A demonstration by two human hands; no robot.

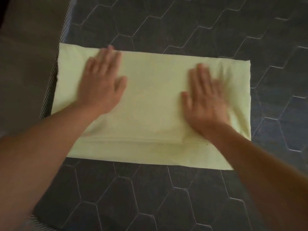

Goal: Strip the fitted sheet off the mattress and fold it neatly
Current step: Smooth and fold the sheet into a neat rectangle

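Observation:
The pale yellow fitted sheet (150, 100) lies folded into a flat rectangle on the bare dark grey mattress (183, 27), which is quilted in a hexagon pattern. My left hand (101, 82) lies flat on the left part of the sheet with straight, spread fingers. On the right part, my right hand (205, 100) presses flat in the same way. Both hands are blurred. A layered fold edge runs across the sheet near its front side, below my wrists.
The mattress's left edge has a black-and-white striped border (56, 60), and the sheet's left end reaches it. Beyond that edge lies a dim brown floor (28, 47). Bare mattress surrounds the sheet in front, behind and to the right.

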